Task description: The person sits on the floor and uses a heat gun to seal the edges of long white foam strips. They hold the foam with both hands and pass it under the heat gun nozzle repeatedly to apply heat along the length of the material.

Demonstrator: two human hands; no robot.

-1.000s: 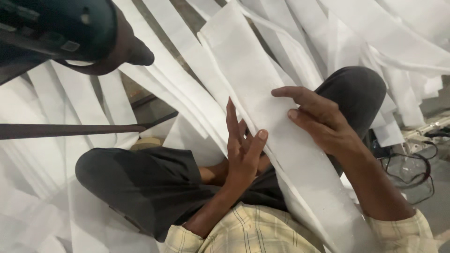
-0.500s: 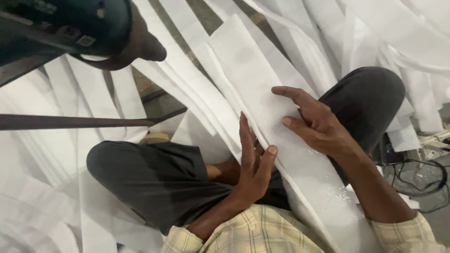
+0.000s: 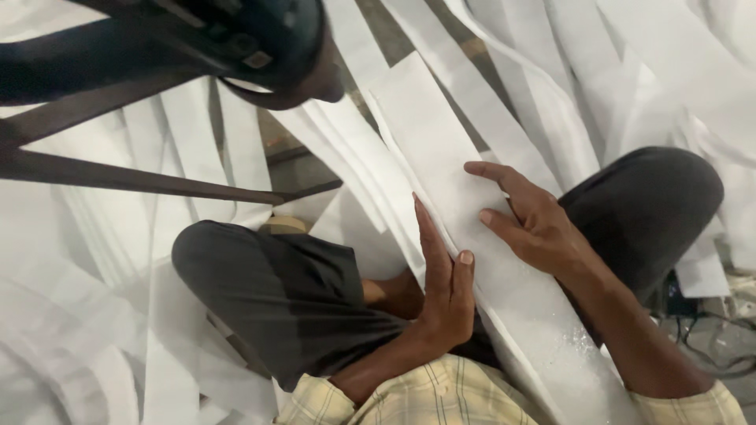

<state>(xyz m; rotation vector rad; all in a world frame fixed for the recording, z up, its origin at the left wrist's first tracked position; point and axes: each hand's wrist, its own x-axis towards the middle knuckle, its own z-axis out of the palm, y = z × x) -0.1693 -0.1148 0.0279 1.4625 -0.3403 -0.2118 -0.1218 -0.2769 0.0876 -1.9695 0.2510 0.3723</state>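
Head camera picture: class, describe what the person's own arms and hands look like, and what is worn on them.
Both hands are bare: no gloves, rings or watch show on the left hand or the right hand. The forearms are uncovered. The sleeves belong to a pale yellow checked shirt with thin darker lines, ending above the forearms.

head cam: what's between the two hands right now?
In the head view, only the long white fabric strip lies between them: the left hand presses along its left edge, the right hand rests flat on its surface.
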